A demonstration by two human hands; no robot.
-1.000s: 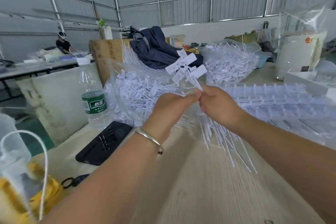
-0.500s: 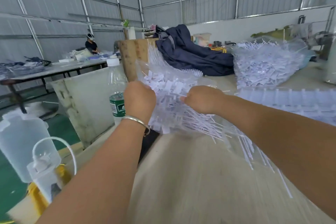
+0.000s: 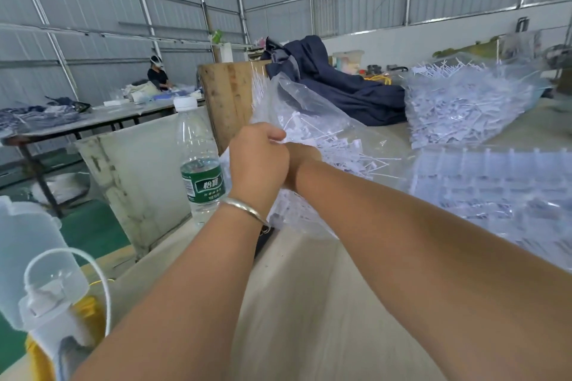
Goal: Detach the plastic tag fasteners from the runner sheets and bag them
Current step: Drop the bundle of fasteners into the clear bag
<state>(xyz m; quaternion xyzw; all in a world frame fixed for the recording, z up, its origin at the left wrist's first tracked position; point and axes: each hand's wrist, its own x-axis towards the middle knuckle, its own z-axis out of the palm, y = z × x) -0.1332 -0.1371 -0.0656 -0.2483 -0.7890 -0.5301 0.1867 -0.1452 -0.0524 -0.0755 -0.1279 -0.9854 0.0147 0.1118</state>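
Left hand: the left hand is curled into a fist at the mouth of the clear plastic bag, fingers pinching the film's edge; a silver bangle rings the wrist.
Right hand: the right hand is tucked just behind the left at its 3 o'clock, mostly hidden by it and reaching into the bag's mouth; whether it grips anything cannot be told.
Bag: the film billows up toward 12 o'clock from the hands and holds loose white tag fasteners, which spill toward 3 o'clock.
Runner sheets: a layer of runner sheets lies on the bench at 3 o'clock of the hands, under the right forearm's far side.
Second heap: another bagged heap of fasteners sits at 2 o'clock, well apart from the hands.
Bench: the pale wooden bench runs under both forearms toward 6 o'clock.
Bottle: a water bottle with a green label stands upright just beside the left hand at 9 o'clock.
Cloth: a dark blue cloth pile lies at 1 o'clock, beyond the bag.
Jug: a translucent jug sits at 8 o'clock, at the frame's edge.
Background: another person sits at a far table, at 10 o'clock.
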